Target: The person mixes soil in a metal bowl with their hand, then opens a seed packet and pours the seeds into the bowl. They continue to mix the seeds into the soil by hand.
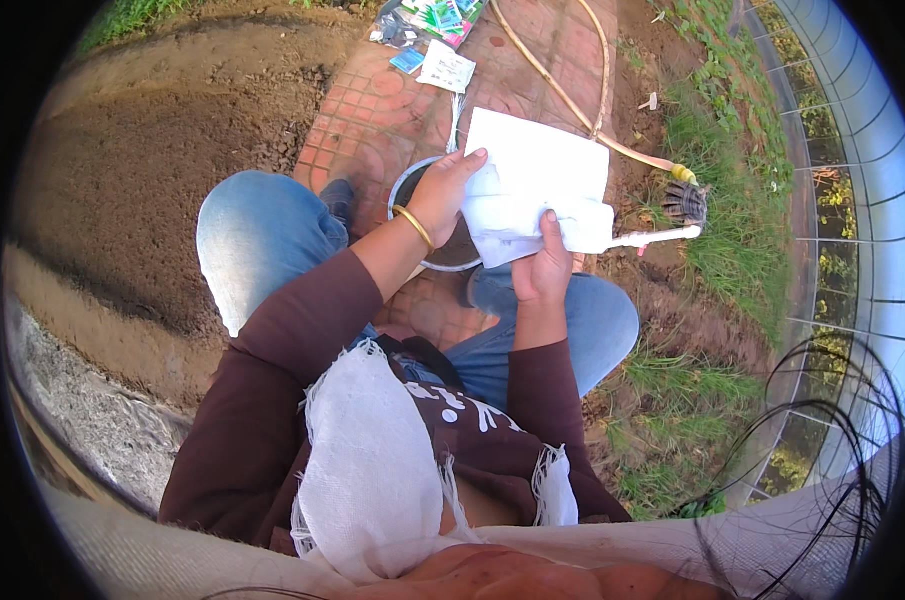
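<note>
A white paper sheet (537, 160) is held out over my knees, its lower part folded over and creased. My left hand (442, 197) grips its left edge with the thumb on top; a gold bangle (413, 228) circles that wrist. At the lower edge of the sheet, my right hand (544, 262) pinches the folded part, thumb on top and fingers hidden underneath. Partly hidden behind the sheet and my left hand stands a round bucket (402, 190) with a pale rim and something dark inside.
Ahead on the red paving (357, 125) lie colourful packets (442, 18), a small blue packet (407, 60), a white packet (445, 67) and thin white sticks (456, 120). A hose (542, 95) runs to a white pipe (662, 236) at right. Bare soil (172, 180) lies left, grass right.
</note>
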Available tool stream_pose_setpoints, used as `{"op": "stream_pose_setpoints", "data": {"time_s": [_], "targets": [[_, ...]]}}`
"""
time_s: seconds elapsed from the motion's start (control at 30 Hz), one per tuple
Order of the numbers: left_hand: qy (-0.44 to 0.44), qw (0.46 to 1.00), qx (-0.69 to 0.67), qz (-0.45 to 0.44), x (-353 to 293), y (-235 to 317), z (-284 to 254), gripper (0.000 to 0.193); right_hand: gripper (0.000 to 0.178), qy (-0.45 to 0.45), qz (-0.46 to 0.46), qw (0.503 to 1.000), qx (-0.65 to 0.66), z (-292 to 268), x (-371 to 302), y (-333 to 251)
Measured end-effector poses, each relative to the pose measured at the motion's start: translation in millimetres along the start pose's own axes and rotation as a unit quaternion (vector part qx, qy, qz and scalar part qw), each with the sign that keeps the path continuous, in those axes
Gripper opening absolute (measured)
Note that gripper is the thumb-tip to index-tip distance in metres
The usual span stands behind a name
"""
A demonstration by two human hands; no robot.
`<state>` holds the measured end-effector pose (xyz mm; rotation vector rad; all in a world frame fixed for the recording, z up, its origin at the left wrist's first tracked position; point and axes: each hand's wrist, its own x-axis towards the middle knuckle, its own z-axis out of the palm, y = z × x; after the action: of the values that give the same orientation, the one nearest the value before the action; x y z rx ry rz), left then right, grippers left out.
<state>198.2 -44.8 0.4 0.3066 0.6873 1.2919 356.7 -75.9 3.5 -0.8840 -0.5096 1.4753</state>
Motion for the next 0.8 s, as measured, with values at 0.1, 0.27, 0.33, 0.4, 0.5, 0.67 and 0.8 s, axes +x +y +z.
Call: {"op": "stream_pose_setpoints", "data": {"time_s": [0.1, 0.27, 0.33, 0.4, 0.5, 0.67, 0.8], "targets": [[0.044, 0.994, -0.097, -0.031, 5.3, -6.2, -1.3, 0.038, 0.054, 0.025, -0.025, 0.999, -0.034, -3.8, 1.2, -0.1], [0.033, 0.981, -0.19, -0.035, 17.6, -28.4, -3.9, 0.042, 0.06, 0.049, -0.101, 0.987, -0.117, -5.2, 3.5, -10.9], [0.032, 0.98, -0.193, -0.03, 17.9, -30.8, 3.1, 0.043, 0.06, 0.059, -0.14, 0.976, -0.155, -1.8, 3.7, -15.7], [0.029, 0.98, -0.194, -0.044, 20.6, -31.1, 7.4, 0.045, 0.06, 0.082, -0.165, 0.963, -0.195, 2.9, 3.1, -19.7], [0.012, 0.976, -0.206, -0.065, 24.2, -31.1, 7.5, 0.048, 0.06, 0.056, -0.206, 0.95, -0.227, 15.6, 0.3, -25.4], [-0.009, 0.97, -0.231, -0.08, 30.3, -32.7, 8.2, 0.049, 0.059, 0.022, -0.234, 0.924, -0.302, 17.8, 1.8, -31.7], [-0.004, 0.965, -0.247, -0.087, 31.2, -30.9, 7.9, 0.049, 0.06, 0.009, -0.252, 0.911, -0.327, 23.0, 1.2, -31.7]]}}
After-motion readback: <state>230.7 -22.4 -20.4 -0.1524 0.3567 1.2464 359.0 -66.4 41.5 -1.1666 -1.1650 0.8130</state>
